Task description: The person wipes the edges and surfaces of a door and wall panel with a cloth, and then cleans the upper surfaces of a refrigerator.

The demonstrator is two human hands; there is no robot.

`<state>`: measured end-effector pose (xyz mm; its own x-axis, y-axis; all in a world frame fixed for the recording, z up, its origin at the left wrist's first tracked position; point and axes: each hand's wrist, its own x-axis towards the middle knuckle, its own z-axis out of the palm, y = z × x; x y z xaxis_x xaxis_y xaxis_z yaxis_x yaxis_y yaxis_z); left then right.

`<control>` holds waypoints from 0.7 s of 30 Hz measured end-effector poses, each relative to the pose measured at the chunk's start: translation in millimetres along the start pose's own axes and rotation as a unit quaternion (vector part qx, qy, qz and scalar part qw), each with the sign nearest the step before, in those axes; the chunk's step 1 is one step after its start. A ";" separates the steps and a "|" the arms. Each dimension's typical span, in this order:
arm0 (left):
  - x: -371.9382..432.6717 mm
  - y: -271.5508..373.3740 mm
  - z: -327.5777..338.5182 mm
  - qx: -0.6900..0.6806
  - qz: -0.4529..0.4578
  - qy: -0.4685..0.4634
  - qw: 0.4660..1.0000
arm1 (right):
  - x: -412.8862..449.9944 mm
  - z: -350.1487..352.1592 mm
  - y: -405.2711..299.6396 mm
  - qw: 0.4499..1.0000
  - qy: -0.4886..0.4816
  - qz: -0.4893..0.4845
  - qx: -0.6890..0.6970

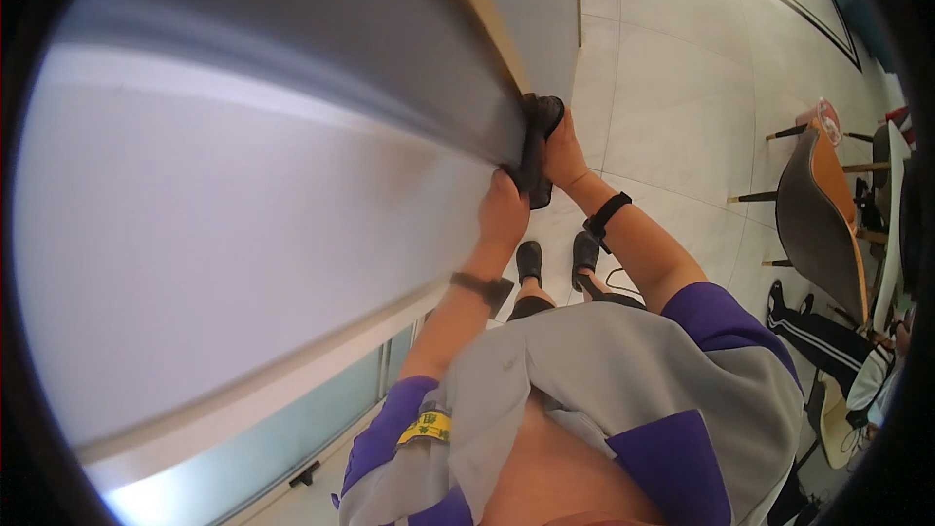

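Note:
My left hand (504, 210) and my right hand (566, 152) are close together in front of me, both closed on a dark, soft-looking item (535, 153). It may be cloth or a glove; its exact kind cannot be told. The item lies against the tan vertical edge (504, 51) of a grey panel or wall. Beside my left hand rises a broad white surface (256, 219), blurred in part. Each wrist has a black band, and my fingertips are partly hidden by the dark item.
My feet in black clogs stand on pale floor tiles (679, 102). To the right are a grey and orange chair (818, 212), a pink container (822, 117) and a seated person (825, 336) in dark trousers with white stripes. A glazed panel (314, 409) lies at lower left.

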<state>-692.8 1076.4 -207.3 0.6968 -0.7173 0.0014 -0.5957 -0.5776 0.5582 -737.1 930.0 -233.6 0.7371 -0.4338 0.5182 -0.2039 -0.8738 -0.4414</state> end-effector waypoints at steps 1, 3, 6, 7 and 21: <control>-1.1 -4.8 4.3 0.012 0.013 -0.005 1.000 | -6.2 6.2 1.9 1.000 0.000 -0.008 0.001; -6.6 -6.2 6.8 0.001 0.017 0.026 1.000 | -11.4 8.4 1.6 0.951 -0.020 0.216 0.218; -8.6 11.2 -11.1 -0.038 0.019 0.063 0.997 | -3.8 -18.1 -1.3 0.961 -0.022 0.173 0.214; -10.6 20.0 -22.6 -0.063 0.012 0.060 0.996 | 1.2 -31.0 -5.4 0.963 -0.021 0.165 0.212; 11.5 127.0 -167.2 -0.092 0.096 0.266 0.955 | 123.0 -134.6 -63.1 0.953 0.249 -0.084 0.154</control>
<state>-693.7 1059.9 2.3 0.7152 -0.4751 0.5127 -0.6869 -0.3420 0.6413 -720.4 902.2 -43.4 0.3309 -0.4099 0.8500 0.1454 -0.8678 -0.4751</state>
